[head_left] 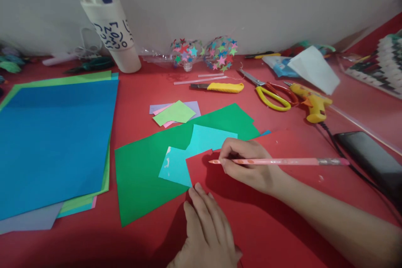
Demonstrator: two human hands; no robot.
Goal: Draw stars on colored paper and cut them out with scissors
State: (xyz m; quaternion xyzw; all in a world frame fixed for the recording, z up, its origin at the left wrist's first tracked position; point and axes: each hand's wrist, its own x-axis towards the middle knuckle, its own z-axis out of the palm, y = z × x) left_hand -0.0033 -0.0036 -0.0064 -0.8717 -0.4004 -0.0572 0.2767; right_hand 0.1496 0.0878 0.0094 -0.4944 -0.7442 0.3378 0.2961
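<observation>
Left hand: grasping nothing, laid palm down with fingers extended at the near left edge of a red paper sheet. Right hand: thumb and fingers pinched around a pink pencil, its point to the left above the red sheet, its worn-looking metal-banded end to the right; whether the point met the paper could not be told. Red sheet: centre of the tabletop, overlapping turquoise paper, which lay on a larger green sheet. Beyond the green sheet's far edge: small cut pieces, a lime-green one uppermost, over pink and lilac. To the left: a stack of coloured sheets, blue on top. Behind the stack: one white tumbler with dark lettering, upright. Along the back: two star-covered balls, side by side. In front of them: clear sticks and one yellow box cutter. To the right: scissors with one yellow and one red handle, and beside them a yellow glue gun; its dark cord ran past a black smartphone.
</observation>
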